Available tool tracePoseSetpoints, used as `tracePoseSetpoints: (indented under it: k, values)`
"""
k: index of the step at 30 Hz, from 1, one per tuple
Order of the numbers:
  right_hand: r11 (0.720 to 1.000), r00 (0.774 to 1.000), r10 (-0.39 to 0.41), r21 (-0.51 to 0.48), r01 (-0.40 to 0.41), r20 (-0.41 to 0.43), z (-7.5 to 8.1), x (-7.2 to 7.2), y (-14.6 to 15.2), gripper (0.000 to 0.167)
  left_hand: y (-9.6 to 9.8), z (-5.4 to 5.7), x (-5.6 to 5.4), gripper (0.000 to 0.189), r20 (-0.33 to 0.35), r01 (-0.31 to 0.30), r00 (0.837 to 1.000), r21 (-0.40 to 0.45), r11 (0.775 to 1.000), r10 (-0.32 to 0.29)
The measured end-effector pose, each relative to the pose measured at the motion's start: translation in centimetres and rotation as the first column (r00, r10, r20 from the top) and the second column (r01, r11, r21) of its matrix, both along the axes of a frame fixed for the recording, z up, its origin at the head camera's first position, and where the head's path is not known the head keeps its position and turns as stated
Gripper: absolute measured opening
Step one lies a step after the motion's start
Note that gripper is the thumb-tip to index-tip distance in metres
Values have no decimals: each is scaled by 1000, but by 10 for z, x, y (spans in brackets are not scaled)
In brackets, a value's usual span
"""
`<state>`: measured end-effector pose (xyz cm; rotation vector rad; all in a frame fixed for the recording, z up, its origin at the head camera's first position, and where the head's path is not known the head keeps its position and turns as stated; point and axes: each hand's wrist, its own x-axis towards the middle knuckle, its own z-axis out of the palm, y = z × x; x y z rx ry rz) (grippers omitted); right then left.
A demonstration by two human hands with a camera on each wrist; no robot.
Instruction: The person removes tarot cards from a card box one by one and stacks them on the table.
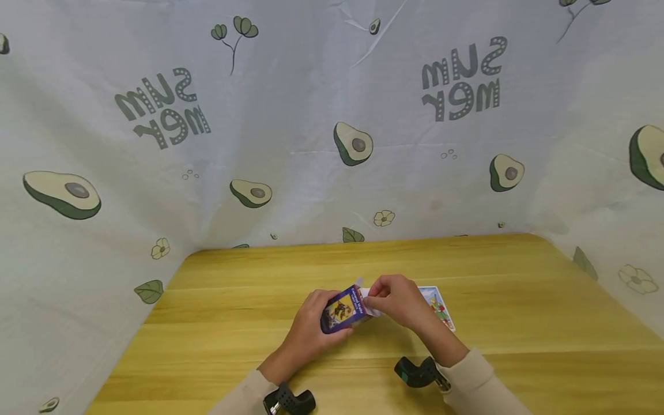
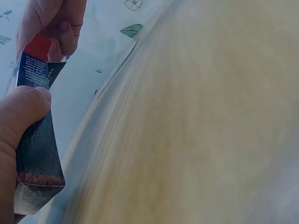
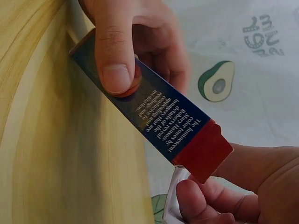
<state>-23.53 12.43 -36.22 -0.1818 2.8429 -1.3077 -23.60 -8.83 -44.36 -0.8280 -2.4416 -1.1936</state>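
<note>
My left hand (image 1: 309,324) grips a dark blue tarot card box (image 1: 342,311), thumb on one side and fingers around the other. The box is tilted, with its opened end toward my right hand (image 1: 398,301). A red flap (image 3: 205,154) stands out from that end. In the right wrist view, my right thumb and fingers pinch a white flap-like piece (image 3: 173,198) at the opening; whether it belongs to the box or its contents is unclear. Beneath the right hand lies a colourful picture card (image 1: 440,308), partly hidden.
Both hands are over a wooden table (image 1: 249,323). A white cloth (image 1: 290,115) printed with avocados hangs behind and beside it. Black wrist devices (image 1: 417,373) are strapped near both beige sleeves (image 1: 474,380).
</note>
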Motion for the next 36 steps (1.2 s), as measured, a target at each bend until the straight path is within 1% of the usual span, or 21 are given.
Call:
tracePoseSetpoints:
  k: [9, 12, 19, 24, 29, 36]
  values:
    - [1000, 1000, -11, 10, 11, 25, -6, -2, -3, 16, 0, 0, -1, 67, -15, 12, 1000, 2, 1000, -12]
    - [1000, 1000, -11, 12, 11, 18, -8, -2, -3, 17, 0, -1, -1, 66, -24, 16, 1000, 0, 1000, -16]
    - [1000, 1000, -12, 22, 12, -4, -11, -3, -3, 18, 0, 0, 0, 66, -18, 13, 1000, 1, 1000, -13]
    - [1000, 1000, -8, 26, 8, 5, -10, -4, -2, 17, 0, 1, 0, 66, -24, 4, 1000, -5, 1000, -4]
    - [1000, 1000, -9, 29, 9, 15, -9, -4, 0, 16, 0, 2, 1, 67, -3, 1, 1000, -15, 1000, -1]
    - [999, 1000, -8, 42, 7, 20, -6, -3, 1, 16, 0, 3, 1, 67, 9, -2, 1000, -16, 1000, 2]
